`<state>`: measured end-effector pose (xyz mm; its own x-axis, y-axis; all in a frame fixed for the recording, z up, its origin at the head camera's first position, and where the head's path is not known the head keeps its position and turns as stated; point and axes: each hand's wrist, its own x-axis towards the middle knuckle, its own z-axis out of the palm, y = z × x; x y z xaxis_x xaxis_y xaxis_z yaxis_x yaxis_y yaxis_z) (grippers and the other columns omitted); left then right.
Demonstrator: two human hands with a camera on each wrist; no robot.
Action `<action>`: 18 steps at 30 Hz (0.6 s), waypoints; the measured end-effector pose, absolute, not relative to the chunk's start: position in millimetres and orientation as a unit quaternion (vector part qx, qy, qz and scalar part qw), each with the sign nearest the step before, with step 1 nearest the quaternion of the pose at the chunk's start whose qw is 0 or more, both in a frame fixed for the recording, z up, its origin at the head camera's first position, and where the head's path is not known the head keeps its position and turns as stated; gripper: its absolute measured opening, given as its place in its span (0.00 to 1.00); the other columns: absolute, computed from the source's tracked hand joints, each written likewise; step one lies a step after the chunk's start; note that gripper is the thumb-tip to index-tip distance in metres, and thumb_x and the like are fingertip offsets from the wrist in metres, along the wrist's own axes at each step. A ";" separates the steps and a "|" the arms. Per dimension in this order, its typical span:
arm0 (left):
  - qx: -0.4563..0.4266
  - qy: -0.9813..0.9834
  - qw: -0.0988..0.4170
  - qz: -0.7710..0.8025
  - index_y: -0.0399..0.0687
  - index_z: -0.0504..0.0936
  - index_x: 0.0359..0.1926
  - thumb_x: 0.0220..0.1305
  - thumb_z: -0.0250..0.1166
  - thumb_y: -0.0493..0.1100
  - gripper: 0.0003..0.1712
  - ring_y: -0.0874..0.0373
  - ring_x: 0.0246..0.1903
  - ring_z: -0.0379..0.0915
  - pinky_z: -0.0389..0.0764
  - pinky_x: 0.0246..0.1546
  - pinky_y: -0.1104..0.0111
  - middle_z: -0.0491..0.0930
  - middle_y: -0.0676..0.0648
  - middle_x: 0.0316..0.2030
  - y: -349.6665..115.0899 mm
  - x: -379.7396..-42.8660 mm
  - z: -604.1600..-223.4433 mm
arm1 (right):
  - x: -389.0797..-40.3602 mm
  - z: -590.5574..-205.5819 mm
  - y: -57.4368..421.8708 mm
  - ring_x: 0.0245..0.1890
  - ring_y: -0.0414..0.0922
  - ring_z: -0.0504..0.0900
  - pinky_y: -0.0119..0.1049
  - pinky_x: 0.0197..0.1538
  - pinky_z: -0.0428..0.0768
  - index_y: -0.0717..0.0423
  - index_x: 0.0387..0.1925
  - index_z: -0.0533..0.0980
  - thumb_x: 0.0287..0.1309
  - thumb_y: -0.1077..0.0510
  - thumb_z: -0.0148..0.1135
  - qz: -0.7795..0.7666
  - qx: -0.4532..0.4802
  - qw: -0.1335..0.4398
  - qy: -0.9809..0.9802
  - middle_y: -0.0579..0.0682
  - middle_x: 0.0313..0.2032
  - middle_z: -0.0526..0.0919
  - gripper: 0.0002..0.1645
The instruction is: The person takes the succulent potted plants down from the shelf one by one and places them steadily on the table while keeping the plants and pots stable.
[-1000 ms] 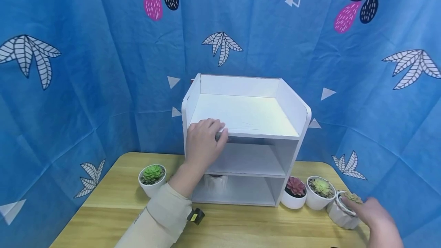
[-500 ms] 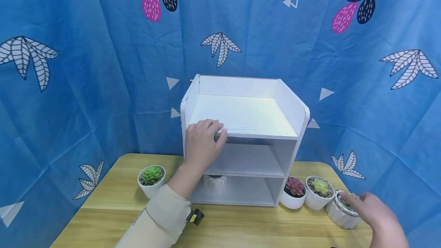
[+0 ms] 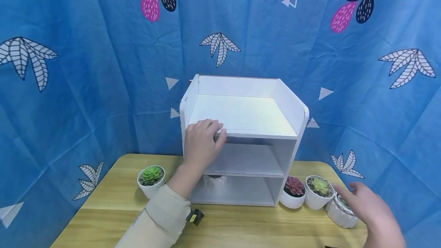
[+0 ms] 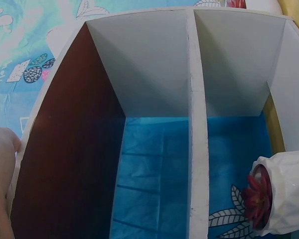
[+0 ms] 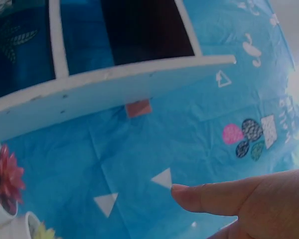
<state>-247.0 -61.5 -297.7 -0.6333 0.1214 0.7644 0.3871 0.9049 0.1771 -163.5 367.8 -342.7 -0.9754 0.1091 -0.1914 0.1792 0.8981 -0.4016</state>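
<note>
My left hand [image 3: 203,142] grips the front edge of the top board of a white shelf [image 3: 241,115], near its left side; in the left wrist view only part of that hand [image 4: 1,179] shows at the board's edge. The right hand [image 3: 368,204], fingers loosely spread and holding nothing, hovers over a ribbed white pot [image 3: 341,214] and covers most of its plant. In the right wrist view, the right thumb [image 5: 214,196] points out straight. To the left of that pot stand a white pot with a yellow-green succulent [image 3: 319,191] and one with a red succulent [image 3: 294,192].
A white pot with a green succulent [image 3: 151,181] stands left of the shelf on the wooden table [image 3: 262,225]. Inside the bottom compartment is a ribbed pot with a red succulent [image 4: 284,199]. A blue patterned curtain [image 3: 110,68] closes off the back and sides.
My right hand has risen slightly off the ribbed pot and shifted away from me, its fingers parting from the plant. The left hand stays on the shelf edge.
</note>
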 end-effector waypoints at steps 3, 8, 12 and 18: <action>-0.143 -0.889 0.404 -0.164 0.53 0.87 0.50 0.71 0.54 0.56 0.21 0.53 0.51 0.79 0.75 0.50 0.55 0.85 0.50 0.48 -61.4 -246.8 -297.5 | -162.9 -336.2 360.5 0.57 0.79 0.67 0.68 0.51 0.72 0.80 0.67 0.56 0.66 0.22 0.34 -0.214 0.065 0.079 0.971 0.80 0.62 0.65 0.63; -0.146 -0.887 0.406 -0.166 0.53 0.87 0.49 0.71 0.53 0.56 0.21 0.53 0.51 0.79 0.75 0.49 0.56 0.86 0.50 0.47 -61.2 -247.2 -297.7 | -160.8 -325.8 346.1 0.57 0.78 0.67 0.67 0.51 0.72 0.78 0.67 0.57 0.65 0.20 0.33 -0.219 0.062 0.087 0.970 0.79 0.63 0.65 0.64; -0.145 -0.887 0.407 -0.166 0.53 0.87 0.49 0.72 0.53 0.57 0.21 0.53 0.51 0.79 0.75 0.49 0.56 0.85 0.50 0.47 -61.1 -247.5 -298.2 | -160.1 -317.9 334.7 0.58 0.77 0.66 0.68 0.51 0.72 0.77 0.68 0.58 0.64 0.19 0.33 -0.212 0.057 0.078 0.972 0.79 0.63 0.65 0.64; -0.146 -0.886 0.407 -0.167 0.53 0.87 0.49 0.71 0.54 0.56 0.21 0.53 0.50 0.79 0.75 0.49 0.55 0.86 0.50 0.47 -61.2 -246.8 -298.0 | -159.2 -307.2 322.3 0.59 0.76 0.68 0.68 0.51 0.72 0.74 0.68 0.60 0.64 0.19 0.35 -0.209 0.049 0.057 0.975 0.77 0.63 0.66 0.62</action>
